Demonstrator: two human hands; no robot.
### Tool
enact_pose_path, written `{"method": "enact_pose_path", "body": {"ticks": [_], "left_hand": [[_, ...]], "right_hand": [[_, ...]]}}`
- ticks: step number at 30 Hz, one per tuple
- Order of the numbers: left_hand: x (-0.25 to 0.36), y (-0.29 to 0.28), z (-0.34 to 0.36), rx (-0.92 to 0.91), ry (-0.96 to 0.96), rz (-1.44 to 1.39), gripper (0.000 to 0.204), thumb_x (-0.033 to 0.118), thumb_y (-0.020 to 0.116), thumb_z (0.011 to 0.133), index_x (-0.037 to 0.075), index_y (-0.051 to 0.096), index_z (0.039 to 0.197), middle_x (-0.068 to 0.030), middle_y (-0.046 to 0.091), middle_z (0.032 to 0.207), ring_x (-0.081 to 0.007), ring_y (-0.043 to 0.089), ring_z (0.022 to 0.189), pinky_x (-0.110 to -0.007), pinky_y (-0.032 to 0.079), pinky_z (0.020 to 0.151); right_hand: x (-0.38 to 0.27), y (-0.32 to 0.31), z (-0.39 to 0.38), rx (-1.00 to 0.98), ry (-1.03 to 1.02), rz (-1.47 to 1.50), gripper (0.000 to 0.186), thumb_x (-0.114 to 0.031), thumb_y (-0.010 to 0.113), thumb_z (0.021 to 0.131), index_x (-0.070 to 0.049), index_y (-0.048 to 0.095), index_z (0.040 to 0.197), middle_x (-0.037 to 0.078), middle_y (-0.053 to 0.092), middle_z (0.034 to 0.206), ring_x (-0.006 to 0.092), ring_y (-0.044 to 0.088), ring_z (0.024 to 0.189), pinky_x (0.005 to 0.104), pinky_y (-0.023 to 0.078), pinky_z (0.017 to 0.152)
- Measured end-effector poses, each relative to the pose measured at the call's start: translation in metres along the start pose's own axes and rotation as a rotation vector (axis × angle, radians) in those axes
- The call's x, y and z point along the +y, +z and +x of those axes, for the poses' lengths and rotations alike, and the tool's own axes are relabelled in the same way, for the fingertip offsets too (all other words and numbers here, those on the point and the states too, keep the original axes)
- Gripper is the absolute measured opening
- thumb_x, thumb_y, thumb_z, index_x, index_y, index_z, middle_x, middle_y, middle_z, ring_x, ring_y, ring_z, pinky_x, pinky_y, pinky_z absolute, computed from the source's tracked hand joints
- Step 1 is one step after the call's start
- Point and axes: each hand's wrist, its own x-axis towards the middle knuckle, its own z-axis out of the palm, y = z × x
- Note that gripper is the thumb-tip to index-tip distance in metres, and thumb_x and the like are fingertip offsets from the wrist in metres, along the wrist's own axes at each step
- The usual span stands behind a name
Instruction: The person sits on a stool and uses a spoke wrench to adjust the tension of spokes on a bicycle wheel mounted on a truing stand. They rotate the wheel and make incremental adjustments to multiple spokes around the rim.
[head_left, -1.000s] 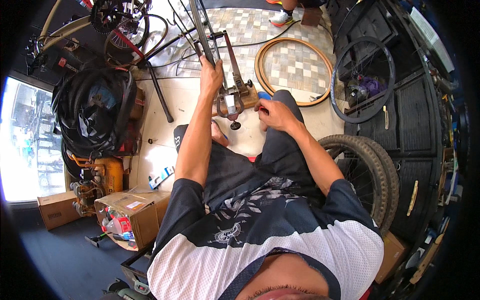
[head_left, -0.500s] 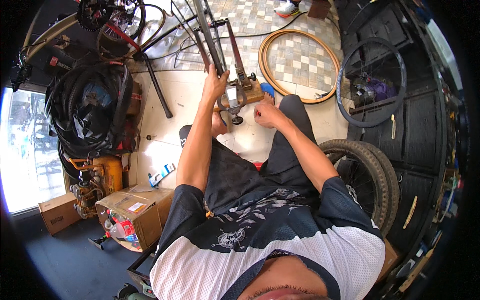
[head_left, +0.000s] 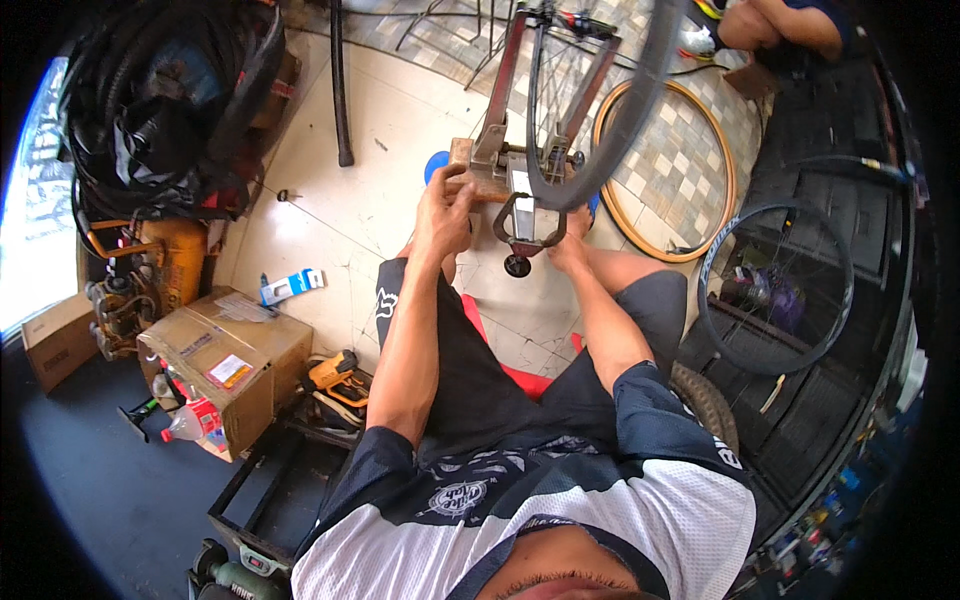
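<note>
A truing stand of worn metal on a wooden base stands on the floor between my knees. The wheel in it has a dark rim and sits upright between the two arms. On the left of the stand is my left hand, fingers slightly bent and apart, close to the wooden base; I see nothing in it. My right hand is at the stand's right side, near the curved caliper. Its fingers are mostly hidden behind the wheel and caliper. A black knob juts toward me.
Tan tires lie on the tiles at right, beside another black wheel. Black tires are piled at left, above an orange machine and a cardboard box. Another person's arm shows at the far right.
My left hand has come off the wheel and dropped to the left of the stand. My right hand has moved in beside the caliper. The view has shifted, bringing the stand toward the right.
</note>
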Motion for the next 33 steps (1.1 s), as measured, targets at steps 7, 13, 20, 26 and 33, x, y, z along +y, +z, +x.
{"method": "enact_pose_path", "body": {"ticks": [7,13,20,26,33], "left_hand": [[0.017,-0.012,0.021,0.031,0.044,0.138,0.031,0.019,0.063,0.097,-0.001,0.061,0.121,-0.0215,0.071,0.103,-0.0355,0.071,0.09,-0.043,0.055,0.081],[0.026,-0.008,0.015,-0.107,-0.007,0.377,0.025,0.014,0.062,0.096,-0.002,0.06,0.115,-0.026,0.07,0.106,-0.0425,0.069,0.096,-0.047,0.054,0.083],[0.038,-0.005,0.01,-0.149,-0.041,0.343,0.031,0.018,0.066,0.095,-0.003,0.06,0.117,-0.025,0.07,0.101,-0.0401,0.068,0.097,-0.046,0.053,0.084],[0.04,-0.003,0.013,-0.162,-0.048,0.331,0.032,0.02,0.067,0.095,-0.003,0.06,0.117,-0.0241,0.069,0.1,-0.0391,0.068,0.098,-0.046,0.052,0.084],[0.04,-0.001,0.013,-0.164,-0.056,0.328,0.031,0.02,0.066,0.095,-0.002,0.06,0.117,-0.0236,0.07,0.099,-0.038,0.068,0.097,-0.046,0.052,0.084]], "right_hand": [[-0.02,0.039,0.063,-0.045,-0.073,0.129,0.033,-0.026,0.066,0.089,-0.008,0.067,0.116,0.019,0.07,0.114,0.0413,0.064,0.11,0.0482,0.05,0.091],[-0.048,0.05,0.084,-0.087,-0.017,0.198,0.031,-0.026,0.066,0.09,-0.009,0.066,0.115,0.018,0.069,0.112,0.0394,0.063,0.106,0.0469,0.05,0.088],[-0.06,0.066,0.086,-0.163,0.03,0.261,0.029,-0.026,0.065,0.091,-0.009,0.066,0.113,0.016,0.069,0.109,0.0371,0.063,0.101,0.0454,0.049,0.084],[-0.078,0.065,0.106,-0.198,0.035,0.302,0.027,-0.027,0.065,0.091,-0.01,0.066,0.112,0.015,0.068,0.107,0.0351,0.062,0.098,0.0442,0.048,0.08],[-0.093,0.071,0.109,-0.24,0.038,0.352,0.025,-0.027,0.064,0.092,-0.01,0.066,0.111,0.013,0.068,0.104,0.0329,0.061,0.093,0.0427,0.047,0.076]]}}
